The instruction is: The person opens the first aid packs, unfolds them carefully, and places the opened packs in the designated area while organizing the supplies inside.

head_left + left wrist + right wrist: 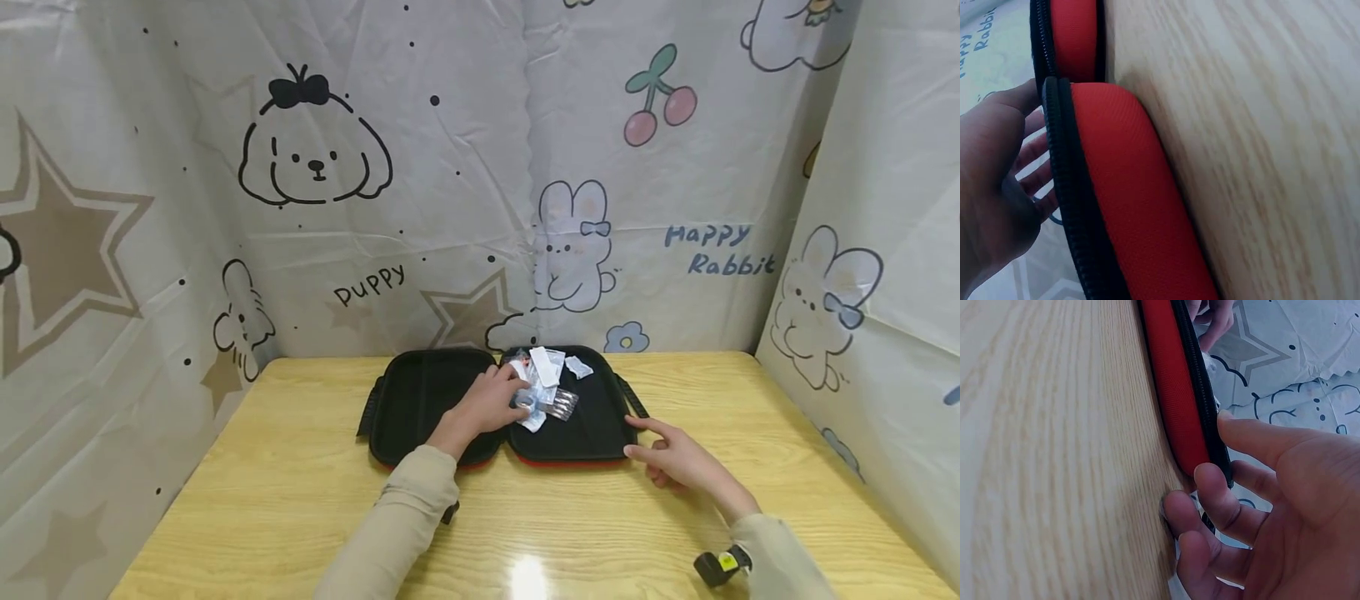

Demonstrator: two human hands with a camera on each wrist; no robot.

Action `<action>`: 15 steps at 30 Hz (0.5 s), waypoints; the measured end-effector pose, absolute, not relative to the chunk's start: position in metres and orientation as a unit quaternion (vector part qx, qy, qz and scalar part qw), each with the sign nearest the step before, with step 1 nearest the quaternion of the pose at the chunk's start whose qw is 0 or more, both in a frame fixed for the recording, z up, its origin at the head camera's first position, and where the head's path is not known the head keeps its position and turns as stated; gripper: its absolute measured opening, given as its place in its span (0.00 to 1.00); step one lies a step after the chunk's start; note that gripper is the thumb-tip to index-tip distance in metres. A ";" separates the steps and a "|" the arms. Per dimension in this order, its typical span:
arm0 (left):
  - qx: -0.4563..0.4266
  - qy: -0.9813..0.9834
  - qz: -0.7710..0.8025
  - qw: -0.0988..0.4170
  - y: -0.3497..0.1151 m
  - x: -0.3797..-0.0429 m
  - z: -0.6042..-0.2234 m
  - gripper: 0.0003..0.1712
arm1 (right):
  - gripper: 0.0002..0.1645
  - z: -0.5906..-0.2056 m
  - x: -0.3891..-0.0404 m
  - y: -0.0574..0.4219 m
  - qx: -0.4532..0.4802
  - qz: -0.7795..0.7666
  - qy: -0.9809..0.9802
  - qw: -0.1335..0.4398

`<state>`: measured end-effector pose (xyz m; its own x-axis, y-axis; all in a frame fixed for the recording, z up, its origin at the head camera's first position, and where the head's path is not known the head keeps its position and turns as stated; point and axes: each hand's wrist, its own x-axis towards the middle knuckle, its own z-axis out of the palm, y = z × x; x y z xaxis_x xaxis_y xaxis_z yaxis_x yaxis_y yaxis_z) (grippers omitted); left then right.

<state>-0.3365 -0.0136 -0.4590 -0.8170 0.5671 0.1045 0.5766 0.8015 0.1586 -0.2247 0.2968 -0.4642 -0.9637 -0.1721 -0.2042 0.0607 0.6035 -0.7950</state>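
Observation:
A zip case lies spread open on the table, black inside and red outside, with its left half (pixel 427 392) and right half (pixel 592 433) side by side. Small white packets (pixel 545 367), clear plastic wrappers and a silver strip pack (pixel 562 405) are heaped in the right half. Over the heap's left side is my left hand (pixel 487 400), fingers spread and touching the packets; its fingertips are partly hidden behind the case rim (pixel 1063 162) in the left wrist view. My right hand (pixel 678 458) holds the right half's front corner, thumb and fingers about the zip edge (pixel 1207 406).
One white packet (pixel 579 367) lies apart at the back of the right half. A black handle (pixel 632 397) sticks out on the case's right side, a black strap (pixel 367 410) on its left. Behind the wooden table (pixel 285 500) hangs a printed cloth (pixel 465 167).

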 end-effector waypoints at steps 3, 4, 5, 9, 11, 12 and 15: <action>-0.301 -0.950 -0.076 0.033 -0.013 -0.337 -0.460 0.25 | 0.43 -0.464 -0.225 0.296 -0.034 -0.446 0.885 0.131; -0.300 -0.950 -0.076 0.034 -0.014 -0.336 -0.460 0.24 | 0.43 -0.464 -0.225 0.296 -0.035 -0.446 0.885 0.131; -0.300 -0.950 -0.077 0.035 -0.014 -0.336 -0.460 0.23 | 0.43 -0.464 -0.225 0.295 -0.036 -0.446 0.884 0.132; -0.299 -0.949 -0.095 0.041 -0.017 -0.336 -0.460 0.17 | 0.43 -0.463 -0.225 0.294 -0.036 -0.447 0.884 0.132; -0.303 -0.946 -0.101 0.045 -0.019 -0.334 -0.460 0.14 | 0.43 -0.463 -0.224 0.294 -0.034 -0.447 0.884 0.132; -0.307 -0.945 -0.101 0.047 -0.020 -0.333 -0.460 0.12 | 0.43 -0.463 -0.224 0.294 -0.033 -0.447 0.884 0.131; -0.318 -0.941 -0.101 0.059 -0.023 -0.329 -0.457 0.10 | 0.42 -0.462 -0.223 0.295 -0.034 -0.446 0.885 0.130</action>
<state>-0.3293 -0.0228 -0.4568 -0.7910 0.5861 0.1754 0.6100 0.7777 0.1521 -0.2234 0.2949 -0.4624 -0.9638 -0.1764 -0.2002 0.0560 0.5999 -0.7981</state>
